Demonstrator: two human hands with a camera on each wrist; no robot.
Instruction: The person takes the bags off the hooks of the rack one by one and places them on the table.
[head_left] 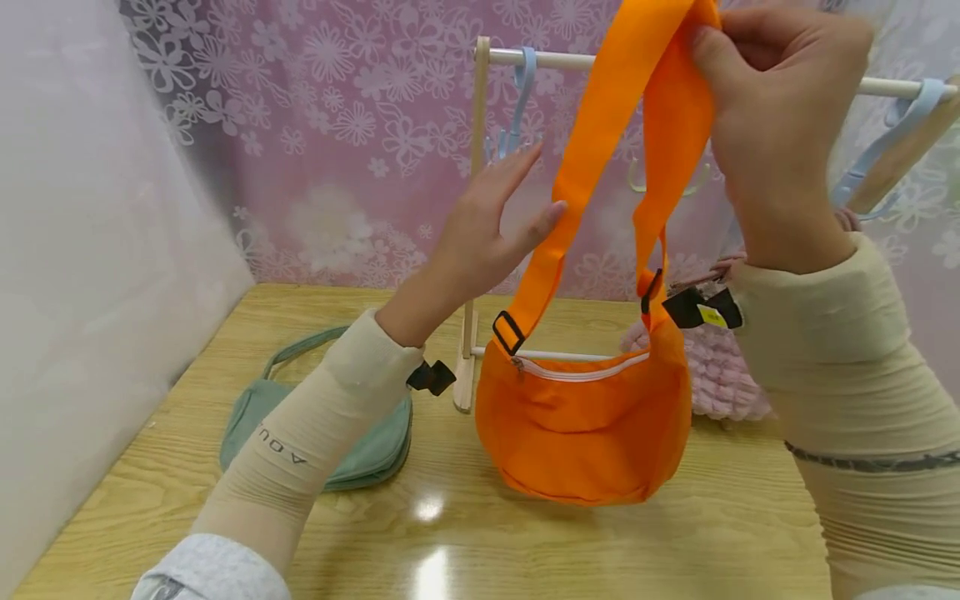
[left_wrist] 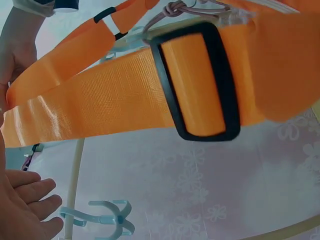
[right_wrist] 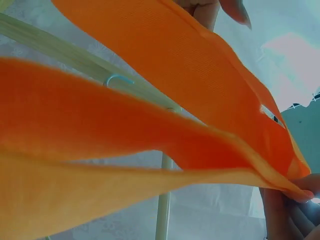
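An orange shoulder bag (head_left: pixel 585 425) with a white zip hangs from its wide strap (head_left: pixel 611 100) in front of a small rack. My right hand (head_left: pixel 787 125) pinches the top of the strap between thumb and fingers, seen also in the right wrist view. Beside the strap's left side is my left hand (head_left: pixel 495 225), its fingers extended and holding nothing; in the head view the thumb tip overlaps the strap, and contact is uncertain. A black slider buckle (left_wrist: pixel 197 82) fills the middle of the left wrist view.
The rack's pale rail (head_left: pixel 555 60) carries blue hooks (head_left: pixel 523 92) at left and right (head_left: pixel 892 133). A green handbag (head_left: pixel 375 446) lies on the wooden table (head_left: pixel 375 550), partly behind my left forearm. Behind the orange bag at right is a pink puffy bag (head_left: pixel 723 375).
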